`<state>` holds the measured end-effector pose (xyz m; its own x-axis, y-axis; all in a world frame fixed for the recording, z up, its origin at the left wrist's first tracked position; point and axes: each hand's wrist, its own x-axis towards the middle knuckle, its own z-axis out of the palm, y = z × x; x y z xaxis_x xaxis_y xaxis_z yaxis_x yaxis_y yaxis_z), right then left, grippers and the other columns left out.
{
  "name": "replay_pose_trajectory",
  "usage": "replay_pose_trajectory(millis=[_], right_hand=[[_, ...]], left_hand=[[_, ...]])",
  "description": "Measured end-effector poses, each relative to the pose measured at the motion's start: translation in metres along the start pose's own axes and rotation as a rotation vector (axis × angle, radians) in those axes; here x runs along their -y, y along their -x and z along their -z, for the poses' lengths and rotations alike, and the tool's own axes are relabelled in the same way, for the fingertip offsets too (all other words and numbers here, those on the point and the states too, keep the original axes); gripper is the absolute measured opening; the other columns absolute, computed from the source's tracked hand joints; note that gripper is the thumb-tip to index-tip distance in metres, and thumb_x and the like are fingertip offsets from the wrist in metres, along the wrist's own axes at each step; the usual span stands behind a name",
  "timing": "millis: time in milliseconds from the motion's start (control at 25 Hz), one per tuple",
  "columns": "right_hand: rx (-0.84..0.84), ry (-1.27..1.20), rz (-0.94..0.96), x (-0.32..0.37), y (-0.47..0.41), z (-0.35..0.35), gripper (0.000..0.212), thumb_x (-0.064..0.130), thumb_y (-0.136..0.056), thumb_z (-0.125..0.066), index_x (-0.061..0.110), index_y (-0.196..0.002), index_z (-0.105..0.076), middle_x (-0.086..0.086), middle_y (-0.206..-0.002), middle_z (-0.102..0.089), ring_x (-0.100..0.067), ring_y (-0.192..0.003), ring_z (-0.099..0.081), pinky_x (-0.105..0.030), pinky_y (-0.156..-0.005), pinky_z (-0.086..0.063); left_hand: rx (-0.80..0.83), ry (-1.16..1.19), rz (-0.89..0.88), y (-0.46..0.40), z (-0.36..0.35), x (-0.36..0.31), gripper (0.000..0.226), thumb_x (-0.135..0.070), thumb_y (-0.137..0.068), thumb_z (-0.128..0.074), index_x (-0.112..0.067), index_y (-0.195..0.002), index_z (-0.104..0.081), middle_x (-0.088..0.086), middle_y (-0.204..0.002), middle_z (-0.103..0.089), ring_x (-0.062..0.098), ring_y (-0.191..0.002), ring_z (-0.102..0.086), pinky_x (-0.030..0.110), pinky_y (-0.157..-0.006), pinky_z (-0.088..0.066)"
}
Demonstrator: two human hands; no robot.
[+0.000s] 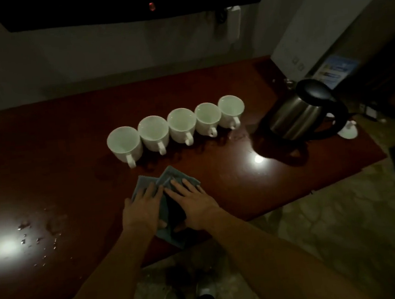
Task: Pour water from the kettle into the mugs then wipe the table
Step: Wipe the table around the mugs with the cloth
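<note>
Several white mugs (181, 126) stand in a row across the middle of the dark red table (57, 144), handles toward me. A steel kettle (300, 116) with a black lid and handle stands at the right end of the row. Near the table's front edge lies a grey-blue cloth (173, 234). My left hand (144, 211) and my right hand (192, 203) press flat on it side by side, fingers straight and pointing toward the mugs.
Water drops (37, 235) lie on the table at the front left, and a wet patch shows in front of the mugs. A white box (319, 22) leans at the back right. A small white object (348, 131) sits right of the kettle.
</note>
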<state>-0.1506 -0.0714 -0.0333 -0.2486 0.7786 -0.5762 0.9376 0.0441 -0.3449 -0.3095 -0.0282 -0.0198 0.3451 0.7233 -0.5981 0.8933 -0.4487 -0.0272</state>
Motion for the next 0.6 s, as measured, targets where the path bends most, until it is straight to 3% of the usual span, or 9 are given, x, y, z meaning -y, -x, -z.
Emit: replay_pose_trajectory(millis=[360, 600], right_hand=[[-0.023, -0.024, -0.094, -0.113, 0.046, 0.023, 0.111, 0.054, -0.084, -0.072, 0.037, -0.160, 0.008, 0.008, -0.168, 0.020, -0.022, -0.155, 0.016, -0.049, -0.124, 0.002], [-0.046, -0.010, -0.033, -0.217, 0.066, 0.042, 0.113, 0.058, -0.083, -0.071, 0.038, -0.160, 0.009, 0.008, -0.167, 0.021, -0.020, -0.155, 0.016, -0.047, -0.123, 0.003]], left_hand=[[0.026, 0.043, -0.119, -0.045, 0.024, -0.112, 0.104, -0.047, -0.094, -0.067, -0.027, -0.160, 0.011, -0.001, -0.167, 0.017, 0.026, -0.154, 0.004, 0.047, -0.122, -0.018], [0.064, 0.118, -0.085, -0.081, 0.048, -0.203, 0.106, -0.039, -0.093, -0.071, -0.028, -0.160, 0.011, -0.002, -0.167, 0.020, 0.026, -0.154, 0.010, 0.045, -0.123, -0.017]])
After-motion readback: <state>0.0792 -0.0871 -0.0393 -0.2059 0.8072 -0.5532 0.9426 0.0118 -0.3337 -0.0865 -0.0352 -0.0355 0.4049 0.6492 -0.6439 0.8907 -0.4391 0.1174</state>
